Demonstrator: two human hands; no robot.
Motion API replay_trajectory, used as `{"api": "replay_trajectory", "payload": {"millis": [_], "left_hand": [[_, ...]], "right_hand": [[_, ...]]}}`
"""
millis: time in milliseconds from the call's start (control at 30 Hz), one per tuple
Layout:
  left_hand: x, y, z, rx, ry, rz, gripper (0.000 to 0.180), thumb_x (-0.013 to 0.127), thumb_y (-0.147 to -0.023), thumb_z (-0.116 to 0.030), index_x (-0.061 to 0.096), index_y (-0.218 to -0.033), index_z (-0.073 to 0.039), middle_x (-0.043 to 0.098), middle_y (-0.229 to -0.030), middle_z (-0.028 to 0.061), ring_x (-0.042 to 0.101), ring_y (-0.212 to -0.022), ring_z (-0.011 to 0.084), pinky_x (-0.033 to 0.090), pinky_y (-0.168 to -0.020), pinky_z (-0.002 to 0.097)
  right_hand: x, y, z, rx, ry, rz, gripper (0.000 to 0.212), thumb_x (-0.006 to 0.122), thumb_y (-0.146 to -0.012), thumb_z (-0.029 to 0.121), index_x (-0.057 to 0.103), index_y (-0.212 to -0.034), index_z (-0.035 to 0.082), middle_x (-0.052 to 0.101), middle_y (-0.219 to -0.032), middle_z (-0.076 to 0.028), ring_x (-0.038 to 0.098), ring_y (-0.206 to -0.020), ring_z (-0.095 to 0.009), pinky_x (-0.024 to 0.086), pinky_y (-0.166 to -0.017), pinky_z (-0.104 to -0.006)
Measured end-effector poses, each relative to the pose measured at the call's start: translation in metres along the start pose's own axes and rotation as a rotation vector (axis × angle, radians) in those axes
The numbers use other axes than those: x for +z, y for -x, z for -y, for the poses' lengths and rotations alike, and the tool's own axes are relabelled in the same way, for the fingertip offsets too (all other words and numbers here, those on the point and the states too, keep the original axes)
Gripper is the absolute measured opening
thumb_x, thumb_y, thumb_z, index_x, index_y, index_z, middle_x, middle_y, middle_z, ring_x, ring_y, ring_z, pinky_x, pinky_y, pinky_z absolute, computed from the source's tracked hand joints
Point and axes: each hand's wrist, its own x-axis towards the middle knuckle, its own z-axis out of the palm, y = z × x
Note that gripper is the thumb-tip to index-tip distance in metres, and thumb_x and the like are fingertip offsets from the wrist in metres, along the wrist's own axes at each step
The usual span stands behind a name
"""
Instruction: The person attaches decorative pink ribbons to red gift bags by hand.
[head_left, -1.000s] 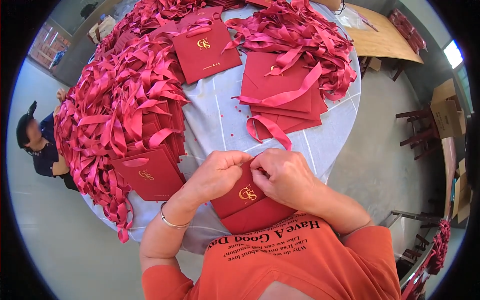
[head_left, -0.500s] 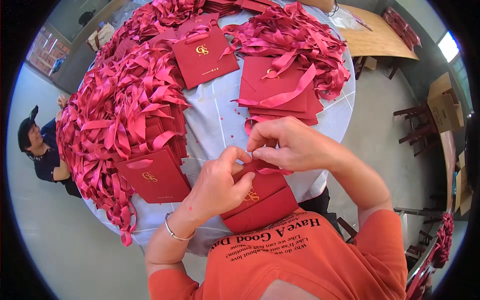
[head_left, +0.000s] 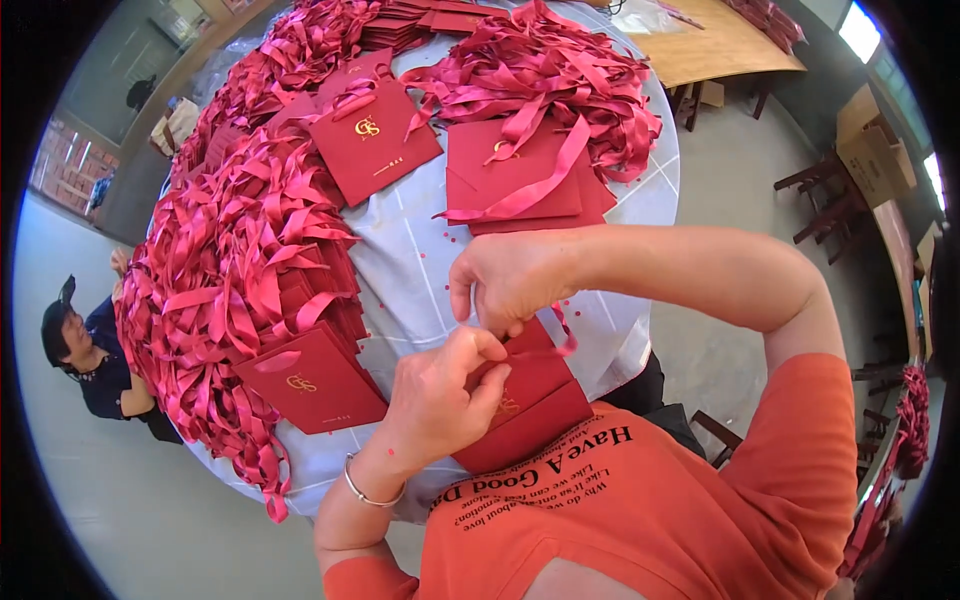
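1. Head view: the left hand (head_left: pixel 435 395) clamped a flat red paper bag (head_left: pixel 525 405) at the near edge of the tabletop (head_left: pixel 420 270), fingers closed on its top.
2. Just above, the right hand (head_left: pixel 510 280) pinched a red ribbon (head_left: pixel 562 335), fingers closed.
3. Advice: keep the bag steady and pull the ribbon gently, lest the paper tear.

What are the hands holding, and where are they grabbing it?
Both hold a flat red paper bag at its top edge. The left hand grips the upper rim; the right hand pinches the red ribbon there.
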Motion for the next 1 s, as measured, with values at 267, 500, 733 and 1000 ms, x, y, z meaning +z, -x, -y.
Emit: {"api": "replay_trajectory", "payload": {"millis": [267,500,733,1000], "left_hand": [[-0.001,-0.006,0.003,-0.123,0.06,0.082,0.026,0.072,-0.081,-0.008,0.053,-0.099,-0.003,0.069,-0.076,0.0139,0.069,-0.072,0.033,0.051,-0.062,0.0388],[0.007,-0.001,0.028,-0.262,0.074,0.066,0.027,0.069,-0.082,-0.011,0.055,-0.102,-0.001,0.069,-0.077,0.0158,0.067,-0.076,0.0379,0.05,-0.066,0.0434],[0.01,-0.008,0.025,-0.229,-0.052,0.135,0.028,0.069,-0.085,-0.014,0.061,-0.11,-0.005,0.067,-0.071,0.0157,0.066,-0.066,0.033,0.049,-0.06,0.0379],[0.015,-0.006,0.026,-0.248,-0.101,0.057,0.019,0.068,-0.086,-0.024,0.071,-0.096,-0.008,0.065,-0.067,0.0164,0.065,-0.065,0.0377,0.051,-0.06,0.0465]], "right_hand": [[-0.022,-0.033,-0.019,-0.363,-0.223,-0.566,0.021,0.071,-0.081,0.002,0.058,-0.097,-0.003,0.069,-0.077,-0.011,0.064,-0.063,-0.012,0.05,-0.055,-0.0267],[0.006,0.022,-0.033,-0.636,0.591,-0.673,0.024,0.075,-0.079,0.022,0.069,-0.093,0.003,0.067,-0.093,-0.012,0.066,-0.081,-0.028,0.054,-0.069,-0.0366],[0.027,0.07,-0.05,-0.606,0.985,-0.748,0.019,0.075,-0.07,0.01,0.067,-0.086,0.004,0.063,-0.11,-0.013,0.056,-0.109,-0.033,0.045,-0.096,-0.042],[0.023,0.076,-0.038,-0.542,0.75,-0.485,0.023,0.072,-0.074,0.008,0.06,-0.093,0.005,0.064,-0.076,-0.007,0.064,-0.082,-0.026,0.048,-0.074,-0.0404]]}}
